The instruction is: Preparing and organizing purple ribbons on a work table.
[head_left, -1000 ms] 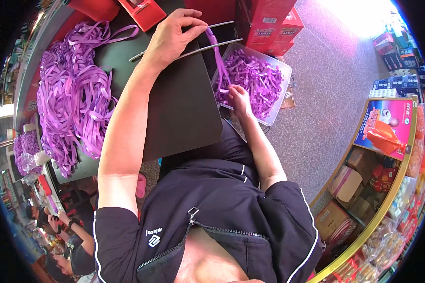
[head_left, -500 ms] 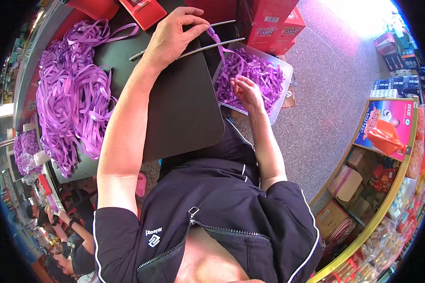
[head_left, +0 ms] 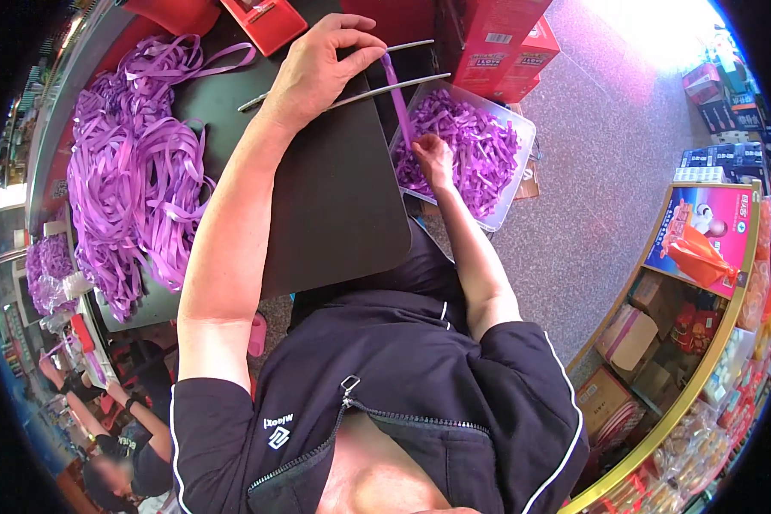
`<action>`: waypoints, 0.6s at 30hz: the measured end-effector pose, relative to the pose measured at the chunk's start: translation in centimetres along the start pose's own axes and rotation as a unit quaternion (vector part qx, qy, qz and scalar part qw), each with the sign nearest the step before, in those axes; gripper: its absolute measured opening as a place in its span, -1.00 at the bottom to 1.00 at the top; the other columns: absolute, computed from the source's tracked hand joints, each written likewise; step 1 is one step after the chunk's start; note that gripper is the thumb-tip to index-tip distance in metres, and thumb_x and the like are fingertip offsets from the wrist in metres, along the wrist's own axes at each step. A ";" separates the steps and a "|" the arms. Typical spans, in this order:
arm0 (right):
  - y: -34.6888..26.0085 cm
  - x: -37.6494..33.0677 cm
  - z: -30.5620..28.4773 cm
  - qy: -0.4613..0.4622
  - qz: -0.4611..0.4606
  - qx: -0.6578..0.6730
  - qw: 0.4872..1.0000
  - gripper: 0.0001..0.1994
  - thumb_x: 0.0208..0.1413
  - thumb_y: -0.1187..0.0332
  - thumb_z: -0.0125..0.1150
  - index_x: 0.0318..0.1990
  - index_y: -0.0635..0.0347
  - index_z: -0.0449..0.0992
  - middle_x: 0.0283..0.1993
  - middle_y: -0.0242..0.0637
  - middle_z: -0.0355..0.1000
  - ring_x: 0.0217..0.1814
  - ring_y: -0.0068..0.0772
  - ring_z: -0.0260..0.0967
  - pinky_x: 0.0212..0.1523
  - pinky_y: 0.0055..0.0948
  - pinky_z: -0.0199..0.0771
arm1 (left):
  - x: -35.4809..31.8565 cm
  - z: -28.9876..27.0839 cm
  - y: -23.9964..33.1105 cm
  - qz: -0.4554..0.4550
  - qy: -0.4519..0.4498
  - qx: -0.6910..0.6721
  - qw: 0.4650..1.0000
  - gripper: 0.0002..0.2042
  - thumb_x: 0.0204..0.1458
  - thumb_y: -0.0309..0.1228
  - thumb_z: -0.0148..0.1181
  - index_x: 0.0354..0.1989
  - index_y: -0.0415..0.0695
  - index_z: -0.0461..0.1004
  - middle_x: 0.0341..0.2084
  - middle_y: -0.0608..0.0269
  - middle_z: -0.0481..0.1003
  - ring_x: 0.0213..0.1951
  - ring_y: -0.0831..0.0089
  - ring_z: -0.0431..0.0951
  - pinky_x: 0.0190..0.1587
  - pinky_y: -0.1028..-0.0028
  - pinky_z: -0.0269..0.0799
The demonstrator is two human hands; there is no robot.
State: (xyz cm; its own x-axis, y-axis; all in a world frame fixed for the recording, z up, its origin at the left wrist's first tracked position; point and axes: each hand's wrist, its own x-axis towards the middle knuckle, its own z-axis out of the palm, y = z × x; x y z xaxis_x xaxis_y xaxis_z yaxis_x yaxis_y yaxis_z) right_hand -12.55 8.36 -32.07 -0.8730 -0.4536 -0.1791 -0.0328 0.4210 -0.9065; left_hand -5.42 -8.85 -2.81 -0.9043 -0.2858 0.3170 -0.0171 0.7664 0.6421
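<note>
A purple ribbon strip (head_left: 400,101) hangs taut between my hands. My left hand (head_left: 327,70), above the dark table, pinches its upper end between thumb and finger. Lower down, my right hand (head_left: 434,159) grips the strip's other end with curled fingers, over a clear plastic bin (head_left: 493,221). Short purple ribbon pieces (head_left: 480,150) fill that bin. Two thin metal rods (head_left: 420,80) pass beside and under my left hand, jutting past the table's right edge; their middle part is hidden by my hand and wrist.
On the left of the dark table (head_left: 338,206) lies a big heap of long purple ribbons (head_left: 137,180). A red device (head_left: 265,24) sits at the far edge. Red boxes (head_left: 497,51) stand behind the bin. A gold-edged shelf (head_left: 660,385) curves along the right; another person (head_left: 137,445) works at lower left.
My right hand has moved slightly left and closed on the ribbon, which went from slack and curled to taut. The left hand keeps its pinch.
</note>
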 end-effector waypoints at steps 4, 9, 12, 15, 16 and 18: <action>-0.4 -0.7 0.8 -0.017 0.016 0.038 0.999 -0.81 -0.06 0.31 0.28 -0.32 0.22 0.55 -0.40 -0.14 0.53 -0.29 -0.19 0.51 -0.21 -0.29 0.46 | 0.2 0.2 0.2 0.001 0.000 -0.016 1.000 -0.83 0.03 -0.33 0.23 -0.24 -0.11 0.60 -0.04 0.33 0.46 0.02 0.45 0.43 0.12 0.45 0.23; -0.4 -1.8 0.4 0.037 -0.112 0.024 0.993 -0.90 -0.06 0.42 0.27 -0.36 0.19 0.52 -0.24 -0.16 0.44 -0.19 -0.15 0.44 -0.17 -0.29 0.44 | 0.3 0.1 0.2 0.000 0.002 -0.004 1.000 -0.81 0.04 -0.31 0.23 -0.24 -0.13 0.59 -0.04 0.32 0.45 0.01 0.44 0.44 0.11 0.46 0.24; 0.0 -2.5 -0.2 0.058 -0.225 -0.013 0.973 -0.91 -0.07 0.47 0.26 -0.37 0.18 0.52 -0.18 -0.18 0.36 -0.15 -0.15 0.39 -0.17 -0.31 0.43 | 0.3 0.0 0.1 -0.004 -0.003 -0.012 1.000 -0.80 0.05 -0.31 0.21 -0.24 -0.15 0.59 -0.02 0.30 0.44 0.01 0.43 0.45 0.08 0.46 0.27; 0.9 -3.7 -0.8 0.049 -0.311 -0.052 0.948 -0.89 -0.07 0.47 0.27 -0.34 0.19 0.54 -0.18 -0.20 0.35 -0.15 -0.19 0.39 -0.18 -0.33 0.43 | 0.3 0.0 -0.2 -0.014 -0.010 -0.015 1.000 -0.80 0.07 -0.30 0.19 -0.24 -0.16 0.59 0.03 0.28 0.42 0.01 0.42 0.45 0.06 0.47 0.30; 1.3 -4.2 -0.9 0.030 -0.302 -0.035 0.952 -0.88 -0.07 0.46 0.29 -0.32 0.17 0.55 -0.17 -0.21 0.36 -0.15 -0.20 0.39 -0.18 -0.33 0.43 | 0.4 0.0 -0.2 0.002 -0.009 0.001 1.000 -0.79 0.07 -0.29 0.19 -0.24 -0.16 0.59 0.04 0.26 0.40 0.01 0.41 0.45 0.06 0.47 0.29; 1.5 -5.6 -1.4 -0.012 -0.262 -0.016 0.965 -0.84 -0.06 0.41 0.31 -0.27 0.13 0.58 -0.16 -0.21 0.37 -0.13 -0.21 0.39 -0.16 -0.31 0.43 | 0.3 -0.1 -0.6 0.016 -0.003 0.018 1.000 -0.78 0.07 -0.28 0.19 -0.24 -0.16 0.59 0.05 0.24 0.39 0.01 0.40 0.45 0.06 0.47 0.29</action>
State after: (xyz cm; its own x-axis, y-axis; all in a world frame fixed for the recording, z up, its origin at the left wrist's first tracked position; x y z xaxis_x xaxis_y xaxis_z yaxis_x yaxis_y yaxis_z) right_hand -8.40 12.61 -31.86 -0.7206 -0.6291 0.2914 -0.4815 0.1517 -0.8632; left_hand -5.68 -9.46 -3.02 -0.9068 -0.2573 0.3339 -0.0026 0.7956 0.6058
